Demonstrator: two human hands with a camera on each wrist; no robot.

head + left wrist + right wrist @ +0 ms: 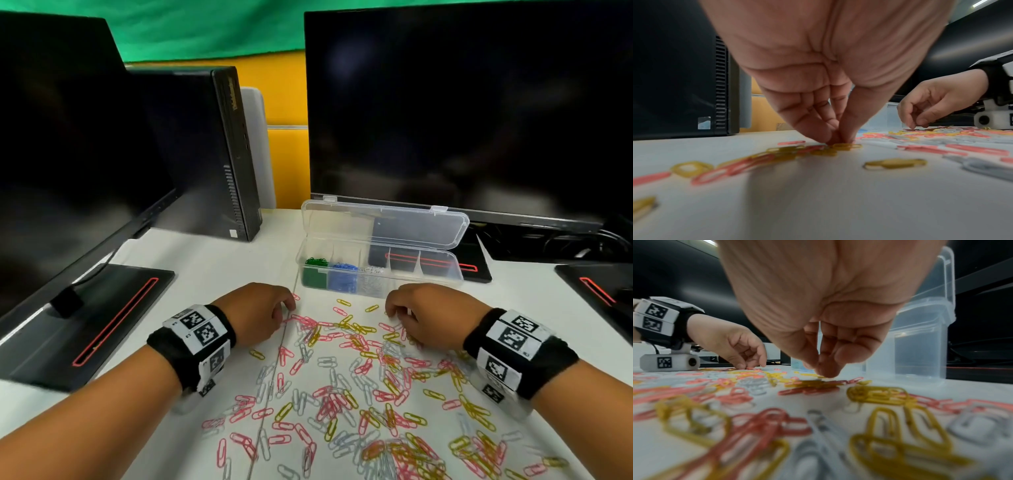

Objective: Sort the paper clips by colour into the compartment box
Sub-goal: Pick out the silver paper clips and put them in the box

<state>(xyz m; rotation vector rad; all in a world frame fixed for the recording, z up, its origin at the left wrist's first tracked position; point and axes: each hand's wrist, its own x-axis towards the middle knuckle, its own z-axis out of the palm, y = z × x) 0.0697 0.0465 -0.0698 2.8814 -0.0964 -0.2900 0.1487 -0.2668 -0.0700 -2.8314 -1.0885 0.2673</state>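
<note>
At far left of the head view we see a dark monitor (61, 144) and a black PC (219, 150) on the white bench (219, 260). Lower centre-left, our left hand (260, 313) is down on the bench, fingertips (838, 138) bunched and pinching at a yellow clip (846, 146) at the upper left edge of the clips (359, 387). These lie loose in pink, yellow and white across the lower middle and right of the frame. Above them, at centre, the box (380, 274) stands open, lid up; green clips (315, 262) fill its leftmost cell, blue clips (343, 269) the next, white ones the third. Right of centre, our right hand (421, 310) has its fingers curled down over the pile; we cannot tell if it grips a clip. A second monitor (472, 109) fills the upper right
</note>
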